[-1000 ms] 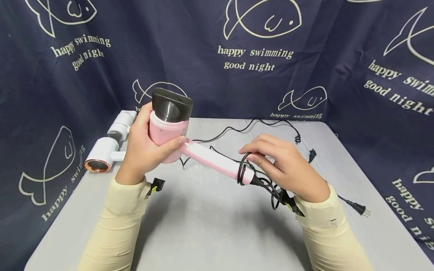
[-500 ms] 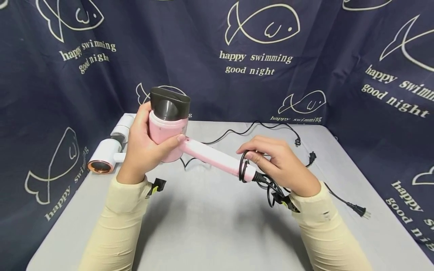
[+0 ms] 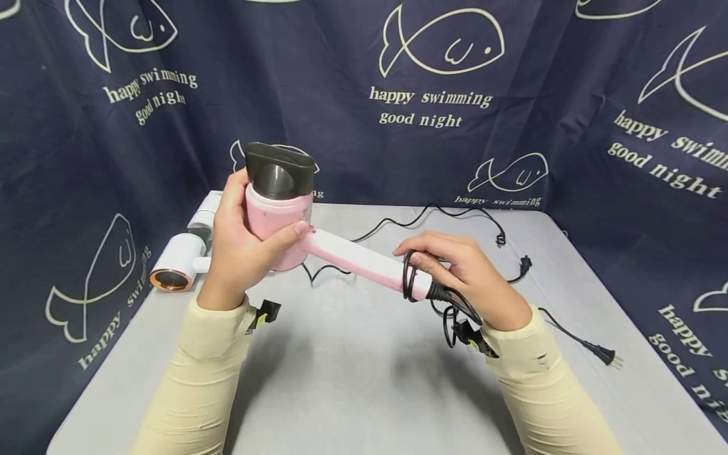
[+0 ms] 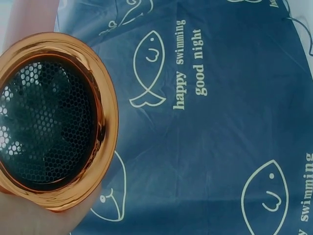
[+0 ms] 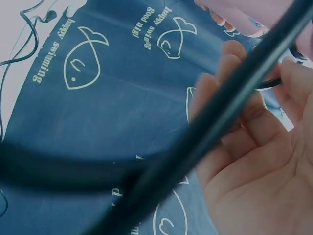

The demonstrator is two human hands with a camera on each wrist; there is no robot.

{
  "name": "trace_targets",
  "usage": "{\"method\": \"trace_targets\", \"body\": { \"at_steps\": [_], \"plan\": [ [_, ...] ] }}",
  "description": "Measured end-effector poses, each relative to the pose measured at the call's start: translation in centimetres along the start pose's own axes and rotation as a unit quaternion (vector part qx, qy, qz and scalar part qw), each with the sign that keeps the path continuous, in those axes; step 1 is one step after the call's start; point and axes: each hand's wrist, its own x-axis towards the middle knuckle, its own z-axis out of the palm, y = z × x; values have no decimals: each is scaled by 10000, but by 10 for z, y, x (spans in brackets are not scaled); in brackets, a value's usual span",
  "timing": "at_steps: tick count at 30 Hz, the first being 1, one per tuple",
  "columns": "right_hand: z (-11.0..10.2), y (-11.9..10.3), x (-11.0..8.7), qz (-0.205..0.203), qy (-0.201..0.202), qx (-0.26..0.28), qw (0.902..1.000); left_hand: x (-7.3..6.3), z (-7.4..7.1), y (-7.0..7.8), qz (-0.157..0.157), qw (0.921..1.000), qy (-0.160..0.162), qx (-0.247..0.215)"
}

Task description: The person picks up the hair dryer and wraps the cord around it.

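Observation:
In the head view my left hand grips the barrel of a pink hair dryer, held above the table. A black nozzle caps it, pointing up. Its pink and white handle slants down to the right. There my right hand pinches the black power cord, which loops round the handle's end. The left wrist view shows the dryer's copper-rimmed mesh grille, with part of the hand below it. Across the right wrist view the cord runs blurred before my bent fingers.
Two white hair dryers stand at the table's left side, a nearer one with a copper ring and one behind, partly hidden by my left hand. Black cords and plugs lie at the back and right. A dark blue curtain surrounds the table.
The dryer's handle end has risen slightly, and my right hand has shifted a little left with the cord still pinched. My left hand keeps its grip. The head view has tilted slightly.

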Motion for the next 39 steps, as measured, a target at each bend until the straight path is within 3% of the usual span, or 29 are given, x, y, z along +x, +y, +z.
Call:
{"method": "trace_targets", "body": {
  "at_steps": [5, 9, 18, 21, 27, 32, 39],
  "plan": [
    [1, -2, 0, 164, -85, -311, 9993, 2, 0, 2, 41, 9999, 146, -61],
    [2, -2, 0, 56, -147, -496, 9986, 3, -1, 1, 55, 9993, 334, -189],
    [14, -1, 2, 63, -269, 74, 9996, 3, -3, 0, 132, 9985, 511, -132],
    [18, -1, 4, 39, -238, 13, 9997, 3, -3, -1, 168, 9980, 595, -123],
    [23, -5, 1, 515, -524, -218, 9971, 3, -3, -2, 170, 9973, 708, -53],
    [24, -7, -2, 953, -722, -591, 9911, 3, -2, -2, 48, 9980, 625, -101],
    [29, -10, 1, 886, -802, -12, 9928, 1, 4, 0, -53, 9995, 145, -268]
  ]
}}
